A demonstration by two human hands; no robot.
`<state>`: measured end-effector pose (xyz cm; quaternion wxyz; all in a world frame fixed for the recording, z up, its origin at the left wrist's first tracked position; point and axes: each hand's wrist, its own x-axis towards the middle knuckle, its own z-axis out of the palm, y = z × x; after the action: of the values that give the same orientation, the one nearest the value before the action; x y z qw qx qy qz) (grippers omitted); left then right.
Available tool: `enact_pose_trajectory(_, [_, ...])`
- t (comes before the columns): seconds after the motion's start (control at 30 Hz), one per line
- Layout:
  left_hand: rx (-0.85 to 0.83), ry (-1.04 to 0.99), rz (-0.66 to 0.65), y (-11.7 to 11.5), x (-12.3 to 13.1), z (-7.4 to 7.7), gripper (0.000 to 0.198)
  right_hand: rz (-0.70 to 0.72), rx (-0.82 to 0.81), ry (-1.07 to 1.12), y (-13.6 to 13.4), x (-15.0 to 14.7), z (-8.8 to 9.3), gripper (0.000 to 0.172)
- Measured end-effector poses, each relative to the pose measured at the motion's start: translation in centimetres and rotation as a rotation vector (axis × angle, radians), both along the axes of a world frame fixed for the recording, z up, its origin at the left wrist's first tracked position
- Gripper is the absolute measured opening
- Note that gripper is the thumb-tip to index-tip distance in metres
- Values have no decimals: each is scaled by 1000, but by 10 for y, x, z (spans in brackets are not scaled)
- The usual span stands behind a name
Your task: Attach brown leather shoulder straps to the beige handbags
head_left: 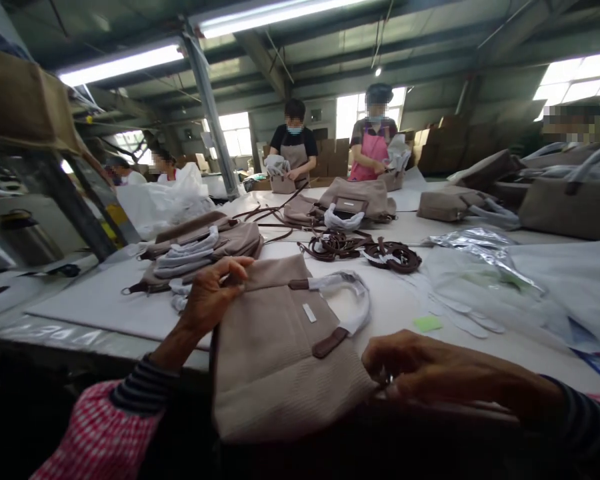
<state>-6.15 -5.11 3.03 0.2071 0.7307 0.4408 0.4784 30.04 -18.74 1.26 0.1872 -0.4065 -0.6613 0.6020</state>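
A taupe handbag (275,373) lies tilted at the table's near edge, with a small pale label and dark brown leather tabs. Its handle (363,297), wrapped in white film, loops out over the table. My left hand (215,293) pinches the bag's upper left edge between thumb and fingers. At the bag's right corner, my right hand (415,370) is closed with curled fingers against the fabric. A small shiny bit shows between those fingers, too blurred to name. The bag's underside and the right fingertips are hidden.
Stacked taupe bags (205,250) lie left, with another bag (355,200) farther back. Coiled brown straps (393,257) and a green paper slip (427,324) lie beyond my bag. Clear plastic (485,267) covers the right side. Two co-workers (293,150) handle bags across the table.
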Motion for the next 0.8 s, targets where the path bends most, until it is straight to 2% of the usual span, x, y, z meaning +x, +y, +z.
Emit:
enact_pose_trajectory(0.03, [10, 44, -31, 15, 5, 6, 14, -12, 16, -27, 4, 3, 4, 31])
enact_pose_trajectory(0.1, [-25, 150, -69, 39, 15, 14, 28, -124, 95, -71, 15, 9, 5, 33])
enact_pose_trajectory(0.2, [-141, 376, -139, 55, 30, 9, 42, -271, 358, -183, 33, 14, -6, 27])
enact_pose_trajectory(0.27, [-194, 533, -211, 53, 38, -2, 42, -304, 526, -307, 43, 13, -15, 19])
enact_pose_trajectory(0.33, [-194, 626, -245, 46, 44, -13, 40, -347, 624, -440, 51, 9, -21, 12])
enact_pose_trajectory(0.43, [-157, 649, -233, 38, 49, -21, 38, -379, 758, -632, 61, 0, -21, 25])
enact_pose_trajectory(0.5, [-153, 645, -231, 36, 49, -21, 37, -314, 872, -783, 66, -6, -15, 30])
enact_pose_trajectory(0.6, [-153, 632, -221, 37, 47, -20, 37, -187, 971, -956, 69, -12, -6, 14])
enact_pose_trajectory(0.67, [-153, 621, -219, 36, 47, -19, 36, -218, 1038, -978, 70, -17, 0, 12])
enact_pose_trajectory(0.8, [-155, 612, -241, 34, 46, -20, 35, -397, 1229, -835, 76, -32, 9, 12])
